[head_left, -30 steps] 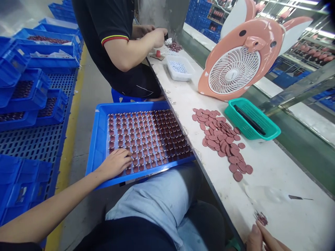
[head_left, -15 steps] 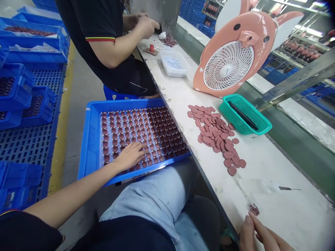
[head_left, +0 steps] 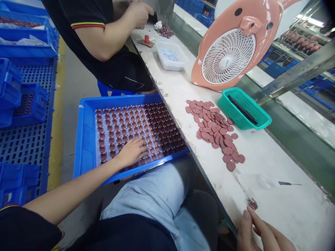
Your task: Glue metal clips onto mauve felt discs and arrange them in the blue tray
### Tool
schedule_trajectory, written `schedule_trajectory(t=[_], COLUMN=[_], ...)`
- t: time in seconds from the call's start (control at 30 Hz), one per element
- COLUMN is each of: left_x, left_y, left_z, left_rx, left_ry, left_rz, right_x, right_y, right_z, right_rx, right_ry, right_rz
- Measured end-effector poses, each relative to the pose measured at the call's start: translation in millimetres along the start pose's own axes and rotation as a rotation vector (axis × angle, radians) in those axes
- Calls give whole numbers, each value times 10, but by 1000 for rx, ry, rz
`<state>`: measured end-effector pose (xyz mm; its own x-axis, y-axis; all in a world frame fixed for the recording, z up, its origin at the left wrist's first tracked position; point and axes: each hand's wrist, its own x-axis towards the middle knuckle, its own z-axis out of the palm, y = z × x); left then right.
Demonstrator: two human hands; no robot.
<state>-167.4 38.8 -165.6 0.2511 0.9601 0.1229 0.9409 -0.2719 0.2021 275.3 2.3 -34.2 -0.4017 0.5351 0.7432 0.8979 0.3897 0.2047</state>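
Observation:
My left hand [head_left: 133,152] lies over the blue tray [head_left: 85,136], fingers stretched out and slightly apart above rows of small round reddish-brown pieces [head_left: 128,120]. Whether its fingertips touch a piece is hard to see. At the lower right, my right hand [head_left: 261,232] is closed, thumb and forefinger pinched together. Just beyond those fingertips sits a little heap of small dark-red bits [head_left: 252,203] on the white table [head_left: 261,153]. Anything inside the pinch is too small to make out. Farther up the table spreads a loose pile of flat reddish-brown discs [head_left: 214,127].
A pink animal-shaped fan [head_left: 227,61] stands behind the discs, beside a green basket [head_left: 242,113] holding a black object. A thin dark tool [head_left: 288,183] lies at right. Farther off are a white tub [head_left: 170,55] and a seated co-worker [head_left: 104,38]. Blue crates [head_left: 28,104] stand left.
The view has shifted slightly, so most things appear a little higher and farther left. Both hands keep nearly the same place and pose.

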Motion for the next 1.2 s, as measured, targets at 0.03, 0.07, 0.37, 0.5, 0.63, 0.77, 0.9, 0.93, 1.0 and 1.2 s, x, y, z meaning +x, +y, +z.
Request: schedule_trajectory(t=[0.03, 0.07, 0.37, 0.5, 0.63, 0.77, 0.9, 0.93, 1.0, 1.2], left_x=[79, 165, 549, 582, 697, 787, 809, 810, 812, 826], left_y=[25, 52, 150, 155, 200, 234, 249, 252, 260, 279], left_z=[12, 31, 216, 241, 303, 371, 413, 420, 434, 458], left_rx=[-3, -7, -30, -22, -5, 11, 21, 24, 28, 27], left_ry=[4, 7, 21, 32, 46, 54, 56, 56, 56, 64], left_rz=[5, 15, 127, 126, 123, 123, 121, 121, 121, 117], right_x=[-13, -17, 157, 201, 184, 159, 168, 169, 168, 152], right_y=[-31, -64, -251, -277, -276, -259, -258, -258, -257, -228], right_z=[5, 7, 0, 5, 13, 13, 6, 6, 10, 30], right_rx=[-15, -32, -114, -152, -154, -187, -216, -224, -239, -285], right_ry=[-3, 8, 78, 87, 94, 80, 51, 43, 31, -1], right_rz=[42, 55, 57, 38, 58, 47, 21, 18, 14, 4])
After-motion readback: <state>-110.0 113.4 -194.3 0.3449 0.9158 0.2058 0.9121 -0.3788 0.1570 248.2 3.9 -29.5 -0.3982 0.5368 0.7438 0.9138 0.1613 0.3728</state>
